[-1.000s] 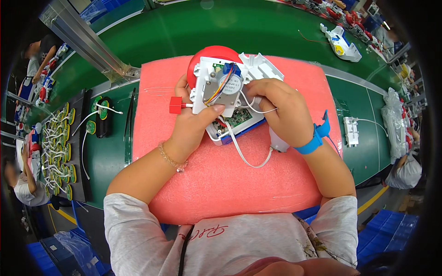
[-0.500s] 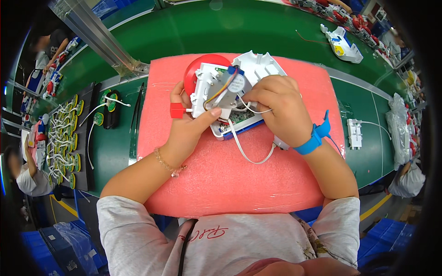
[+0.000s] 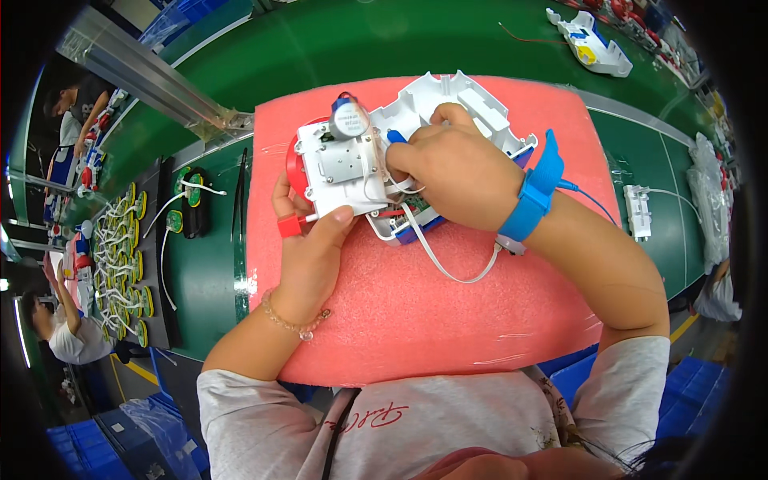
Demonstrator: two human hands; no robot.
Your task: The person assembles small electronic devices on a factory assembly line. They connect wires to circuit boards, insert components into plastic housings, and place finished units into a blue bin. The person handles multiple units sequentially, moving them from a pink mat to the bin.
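Note:
My left hand (image 3: 310,250) grips a white plastic mechanism (image 3: 344,164) by its near left edge, thumb on top. The mechanism carries a metal plate, a round silver motor (image 3: 350,122), a red disc (image 3: 295,170) at its left and a red block (image 3: 290,226) on a short shaft. Beside it, an open white housing (image 3: 490,112) lies on a pink foam pad (image 3: 400,328). Inside that housing my right hand (image 3: 464,176) is closed among thin white wires, near a small blue piece (image 3: 396,137); its fingertips are partly hidden. A white cable (image 3: 438,262) loops out toward me.
A blue wrist strap (image 3: 530,204) with a cord circles my right wrist. To the left, several green circuit boards (image 3: 128,256) with white leads lie on a dark tray. A white part (image 3: 638,212) and bagged plastic (image 3: 708,200) lie right; another white shell (image 3: 592,48) lies far right.
The mechanism has tilted over to the left and lies flatter, its metal plate now showing. My right hand has shifted slightly left and up, deeper into the housing.

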